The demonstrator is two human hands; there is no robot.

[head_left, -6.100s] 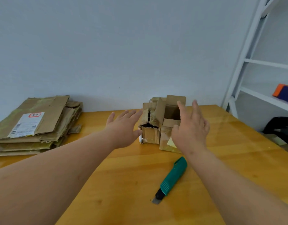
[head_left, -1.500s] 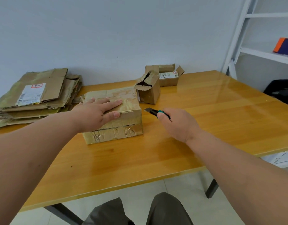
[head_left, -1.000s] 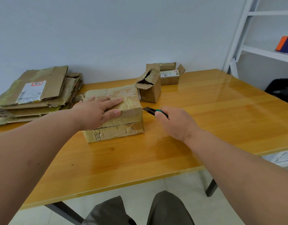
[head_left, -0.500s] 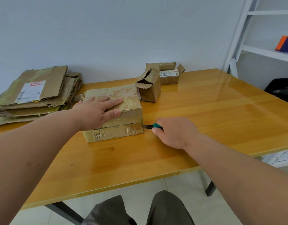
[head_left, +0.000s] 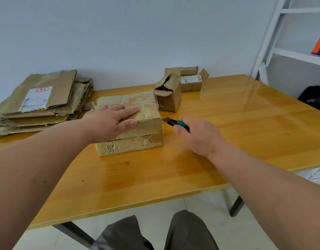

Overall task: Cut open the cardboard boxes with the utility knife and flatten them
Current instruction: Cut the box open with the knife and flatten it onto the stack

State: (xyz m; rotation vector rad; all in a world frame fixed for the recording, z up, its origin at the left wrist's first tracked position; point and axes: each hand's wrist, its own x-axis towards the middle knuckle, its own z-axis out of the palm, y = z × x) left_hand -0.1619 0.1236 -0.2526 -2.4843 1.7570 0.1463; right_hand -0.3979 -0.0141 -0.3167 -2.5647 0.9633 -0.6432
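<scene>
— Cardboard first: where does the box being worked on sit?

— The taped box [head_left: 130,123] lies flat on the wooden table [head_left: 227,141], near its middle, close in front of the person; brown tape wraps its top and front face, and a dark slit runs along the front, which I judge to be a seam already parted.

— And the hands?

— The left hand [head_left: 110,121] lies palm-down on the lid, fingers straight and slightly spread, thumb at the front top edge; it presses and does not grip, I think to keep the box from sliding under the blade; the right hand [head_left: 197,134] has its fingers curled round the green handle of the utility knife [head_left: 175,122], with the blade tip just at the box's upper right edge; whether steel touches tape I cannot tell.

— Why that angle?

— The blade points leftward at the side seam, away from the body; the holding fingers sit on top, clear of that line, though the thumb is nearest.

— What else waits?

— Two small boxes [head_left: 177,91] stand behind, torn open but not flattened; a stack of flattened cardboard [head_left: 40,105] rests at the table's left; so I judge the task partly done, with the side tape next.
</scene>
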